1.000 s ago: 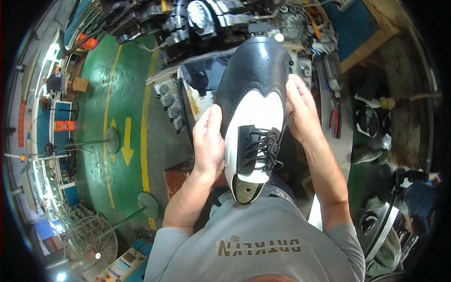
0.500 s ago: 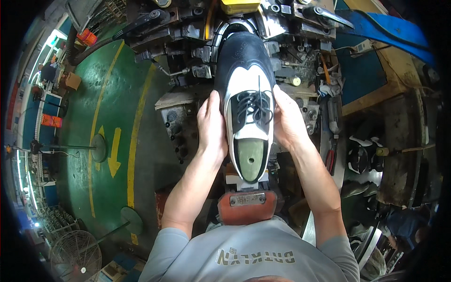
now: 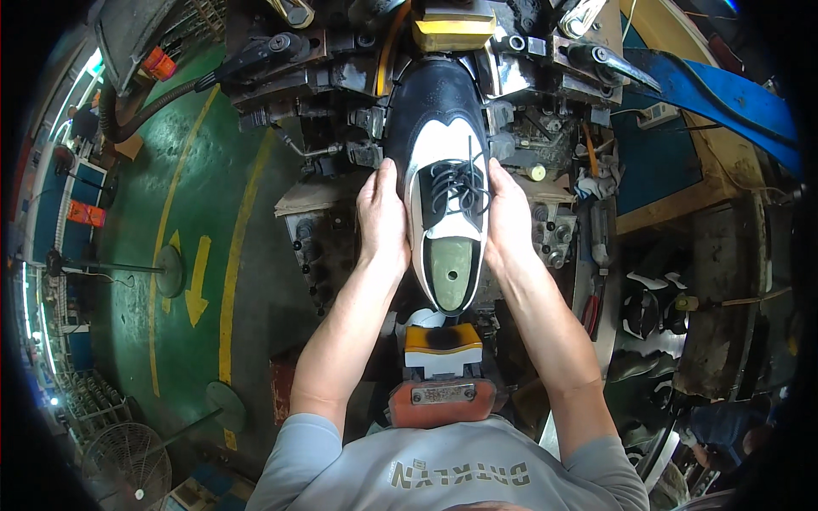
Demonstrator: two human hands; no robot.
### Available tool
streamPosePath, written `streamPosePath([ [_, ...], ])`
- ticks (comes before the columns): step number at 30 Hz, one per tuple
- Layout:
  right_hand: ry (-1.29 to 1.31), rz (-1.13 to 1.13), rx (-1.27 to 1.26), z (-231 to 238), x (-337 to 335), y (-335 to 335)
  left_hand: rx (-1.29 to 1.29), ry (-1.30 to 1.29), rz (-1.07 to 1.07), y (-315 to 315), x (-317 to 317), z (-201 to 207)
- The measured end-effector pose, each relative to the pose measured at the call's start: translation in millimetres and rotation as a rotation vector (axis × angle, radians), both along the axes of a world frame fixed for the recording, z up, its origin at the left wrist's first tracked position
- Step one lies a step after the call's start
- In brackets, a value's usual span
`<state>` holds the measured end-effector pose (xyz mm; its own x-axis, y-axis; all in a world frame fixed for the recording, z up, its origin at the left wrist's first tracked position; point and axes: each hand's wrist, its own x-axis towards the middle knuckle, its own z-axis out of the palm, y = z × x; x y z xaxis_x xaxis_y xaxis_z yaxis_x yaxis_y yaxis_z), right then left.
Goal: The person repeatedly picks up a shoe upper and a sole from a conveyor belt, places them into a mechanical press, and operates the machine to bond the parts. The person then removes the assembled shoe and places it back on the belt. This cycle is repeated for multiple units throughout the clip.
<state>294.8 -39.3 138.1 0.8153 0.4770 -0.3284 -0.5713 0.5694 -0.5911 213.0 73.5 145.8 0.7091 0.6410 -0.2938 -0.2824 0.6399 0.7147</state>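
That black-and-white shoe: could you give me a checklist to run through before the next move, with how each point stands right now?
1. Left hand against the left side of the shoe: ok.
2. Right hand against its right side: ok.
3. Toe pointing toward the machine: ok.
4. Green block inside the shoe's opening: ok.
5. Laces lying on top of the shoe, away from the machine's metal parts: ok.
6. Toe firmly seated in the machine: cannot tell; its front edge is hidden.
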Motion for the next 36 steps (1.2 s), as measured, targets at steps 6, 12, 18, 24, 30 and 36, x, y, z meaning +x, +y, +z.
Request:
streamPosePath([
  [6, 0.021, 0.042, 0.031, 1.1, 0.8, 1.6, 0.01, 0.033, -0.001, 1.1, -2.2, 4.9],
  [12, 0.036, 0.056, 0.043, 2.0, 2.0, 0.4, -0.013, 0.05, -0.016, 0.5, -2.6, 7.6],
  [18, 0.093, 0.048, 0.096, -10.7, 5.4, 5.4, -0.055, 0.068, 0.002, 4.7, 3.1, -2.2],
  [24, 0.152, 0.067, 0.144, -5.6, 2.1, 5.3, -0.101, 0.062, 0.019, 3.1, 1.5, -1.8],
  [30, 0.061, 0.023, 0.124, -30.7, 5.3, -0.3, -0.077, -0.018, 0.069, 0.8, 1.4, -20.9],
  [36, -0.022, -0.003, 0.009, -26.8, 3.0, 3.2, -0.072, 0.016, 0.079, 3.3, 2.2, -25.9],
])
